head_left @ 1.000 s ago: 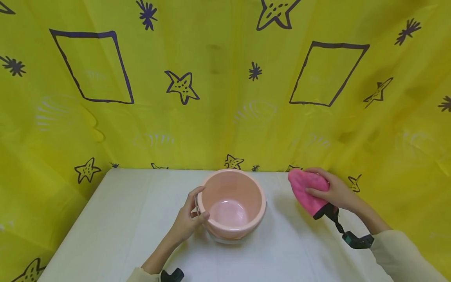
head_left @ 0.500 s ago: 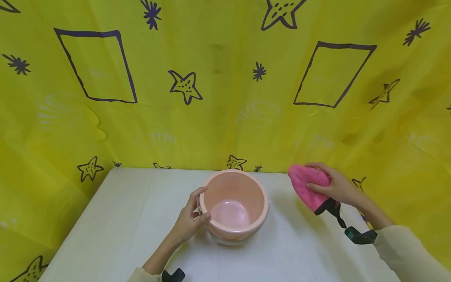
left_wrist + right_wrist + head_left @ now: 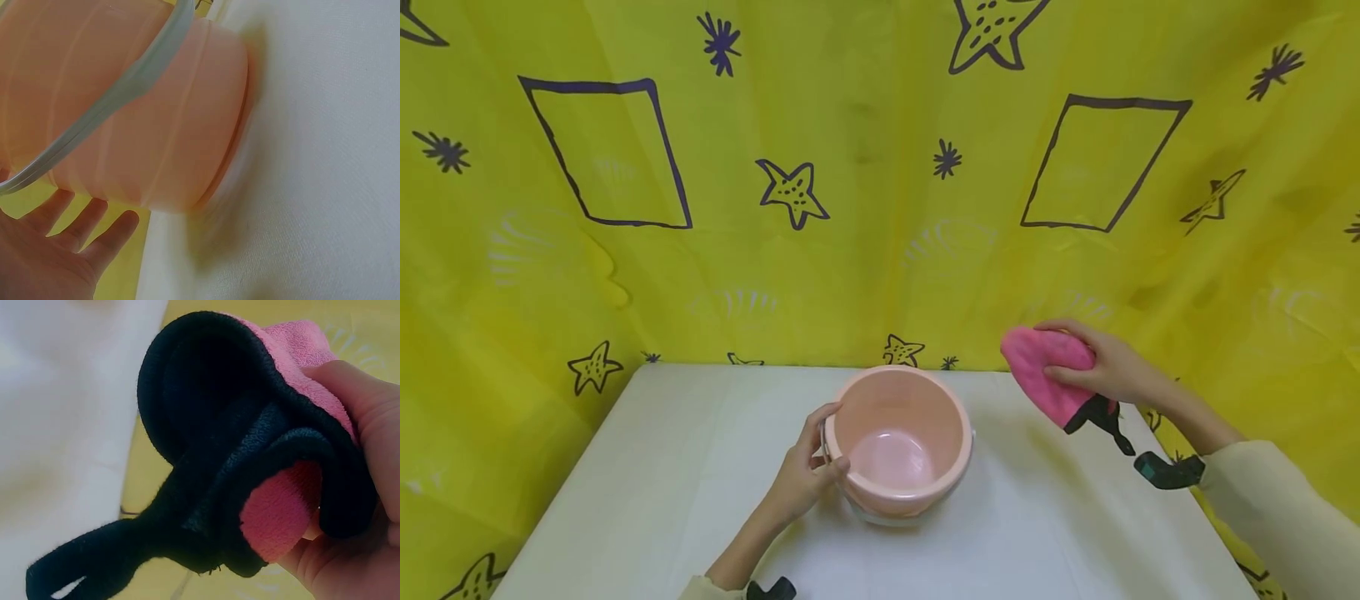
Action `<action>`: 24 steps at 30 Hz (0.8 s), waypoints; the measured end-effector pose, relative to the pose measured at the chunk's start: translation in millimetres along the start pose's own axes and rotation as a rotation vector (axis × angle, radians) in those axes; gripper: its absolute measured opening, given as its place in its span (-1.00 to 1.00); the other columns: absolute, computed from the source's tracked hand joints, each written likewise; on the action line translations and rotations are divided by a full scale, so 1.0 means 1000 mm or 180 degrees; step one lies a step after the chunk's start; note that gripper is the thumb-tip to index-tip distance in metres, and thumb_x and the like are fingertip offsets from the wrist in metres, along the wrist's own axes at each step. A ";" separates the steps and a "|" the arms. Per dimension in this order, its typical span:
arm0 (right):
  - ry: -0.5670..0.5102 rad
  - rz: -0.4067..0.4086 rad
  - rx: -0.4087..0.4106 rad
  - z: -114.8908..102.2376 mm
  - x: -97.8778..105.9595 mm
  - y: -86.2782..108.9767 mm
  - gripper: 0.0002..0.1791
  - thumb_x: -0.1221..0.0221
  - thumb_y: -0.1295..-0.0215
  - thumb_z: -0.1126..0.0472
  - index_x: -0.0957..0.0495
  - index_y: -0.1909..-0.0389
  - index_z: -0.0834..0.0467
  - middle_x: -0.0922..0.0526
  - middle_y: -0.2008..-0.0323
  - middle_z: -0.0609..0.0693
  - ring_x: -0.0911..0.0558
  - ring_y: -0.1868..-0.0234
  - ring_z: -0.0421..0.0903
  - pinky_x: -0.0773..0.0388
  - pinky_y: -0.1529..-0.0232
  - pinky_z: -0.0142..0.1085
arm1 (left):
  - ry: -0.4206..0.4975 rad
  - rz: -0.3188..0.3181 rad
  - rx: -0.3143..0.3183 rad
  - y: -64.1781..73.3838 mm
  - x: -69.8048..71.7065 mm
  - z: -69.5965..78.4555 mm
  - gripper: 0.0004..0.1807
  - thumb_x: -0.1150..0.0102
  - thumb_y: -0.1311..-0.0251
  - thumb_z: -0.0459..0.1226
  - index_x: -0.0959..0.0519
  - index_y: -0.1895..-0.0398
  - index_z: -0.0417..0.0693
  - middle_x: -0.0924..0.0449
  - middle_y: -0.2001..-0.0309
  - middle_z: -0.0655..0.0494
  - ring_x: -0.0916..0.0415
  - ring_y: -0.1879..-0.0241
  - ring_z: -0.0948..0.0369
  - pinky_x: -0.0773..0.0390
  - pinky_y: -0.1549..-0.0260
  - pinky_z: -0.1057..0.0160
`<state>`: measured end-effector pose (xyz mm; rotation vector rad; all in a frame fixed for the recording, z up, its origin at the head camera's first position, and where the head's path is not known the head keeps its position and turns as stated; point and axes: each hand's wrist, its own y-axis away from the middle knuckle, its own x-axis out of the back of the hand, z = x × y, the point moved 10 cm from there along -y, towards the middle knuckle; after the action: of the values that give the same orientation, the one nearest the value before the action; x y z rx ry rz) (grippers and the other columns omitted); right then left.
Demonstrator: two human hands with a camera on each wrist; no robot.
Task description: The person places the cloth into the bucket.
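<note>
In the head view a peach plastic bucket [image 3: 898,496] stands on the table, its mouth tilted towards me. My left hand [image 3: 805,467] grips its left rim, thumb over the edge and fingers behind. The left wrist view shows the fingers [image 3: 94,219] along the bucket's side and the pale handle [image 3: 119,94] hanging across it. To the right, my right hand [image 3: 1097,362] pinches a pink fleece pouch-like item [image 3: 1045,367] above the table. In the right wrist view its black-edged opening [image 3: 209,369] faces the camera, and a looped black strap [image 3: 94,550] hangs from it.
The white table [image 3: 700,442] reaches back to a yellow curtain [image 3: 857,275] printed with starfish and frames. More of this curtain closes in both sides. Dark wrist devices sit at the left cuff [image 3: 715,587] and right cuff [image 3: 1232,458].
My right hand has lifted the pink pouch-like item higher and slightly left. My left hand keeps hold of the bucket, which stays in place; the head view shifts a little.
</note>
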<state>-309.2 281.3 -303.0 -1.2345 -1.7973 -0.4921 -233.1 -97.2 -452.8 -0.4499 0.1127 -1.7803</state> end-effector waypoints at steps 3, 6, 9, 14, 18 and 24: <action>0.0030 -0.0034 0.0019 -0.010 0.004 -0.006 -0.34 -0.42 -0.30 0.08 -0.41 -0.38 -0.05 -0.62 0.08 0.07 -0.57 0.17 0.04 -0.65 0.34 -0.25 | -0.0008 0.0008 -0.0004 0.000 0.000 0.001 -0.21 -0.32 -0.33 -0.14 -0.16 -0.55 0.32 -0.20 -0.54 -0.19 -0.35 -0.39 -0.23 -0.64 -0.02 0.18; 0.0066 -0.0059 0.0062 -0.023 0.007 -0.013 -0.34 -0.41 -0.30 0.07 -0.41 -0.38 -0.06 -0.62 0.06 0.08 -0.56 0.15 0.05 -0.65 0.35 -0.24 | -0.0024 0.0009 -0.0016 0.001 -0.001 0.001 -0.22 -0.31 -0.34 -0.08 -0.16 -0.55 0.31 -0.18 -0.55 -0.18 -0.33 -0.40 -0.25 -0.63 -0.02 0.18; 0.0059 -0.0095 0.0079 -0.036 0.008 -0.019 -0.35 -0.41 -0.30 0.06 -0.41 -0.38 -0.09 -0.61 0.03 0.09 -0.56 0.12 0.07 -0.66 0.36 -0.22 | -0.0031 0.0007 -0.0034 0.001 -0.001 0.002 -0.22 -0.30 -0.35 -0.03 -0.15 -0.55 0.31 -0.19 -0.55 -0.18 -0.33 -0.40 -0.26 -0.64 -0.02 0.18; -0.0002 -0.0169 0.0222 -0.063 0.002 -0.030 -0.34 -0.43 -0.27 0.10 -0.43 -0.36 -0.04 -0.61 0.00 0.09 -0.56 0.09 0.10 -0.69 0.36 -0.20 | -0.0018 0.0013 -0.0009 0.001 -0.001 0.001 -0.22 -0.30 -0.34 -0.03 -0.16 -0.55 0.31 -0.21 -0.54 -0.17 -0.35 -0.39 -0.24 -0.64 -0.01 0.21; -0.0035 -0.0234 0.0320 -0.083 -0.004 -0.038 -0.35 -0.44 -0.26 0.07 -0.44 -0.35 -0.07 -0.63 -0.01 0.07 -0.58 0.10 0.09 -0.69 0.42 -0.20 | -0.0033 0.0027 0.0046 0.001 -0.001 -0.001 -0.22 -0.31 -0.32 -0.04 -0.17 -0.54 0.35 -0.23 -0.54 -0.13 -0.37 -0.39 -0.22 -0.63 0.00 0.23; 0.0071 -0.0302 0.0488 -0.111 -0.013 -0.051 -0.36 -0.46 -0.23 0.00 -0.47 -0.32 -0.21 -0.65 -0.01 -0.07 -0.60 0.08 -0.02 -0.66 0.20 -0.17 | -0.0027 0.0015 0.0026 0.002 -0.002 0.000 -0.22 -0.31 -0.33 -0.10 -0.16 -0.54 0.33 -0.27 -0.51 -0.16 -0.38 -0.38 -0.20 -0.64 0.00 0.21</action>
<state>-304.5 172.3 -246.1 -1.0391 -1.8448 -0.4114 -231.2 -96.1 -453.3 -0.4509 0.1007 -1.7734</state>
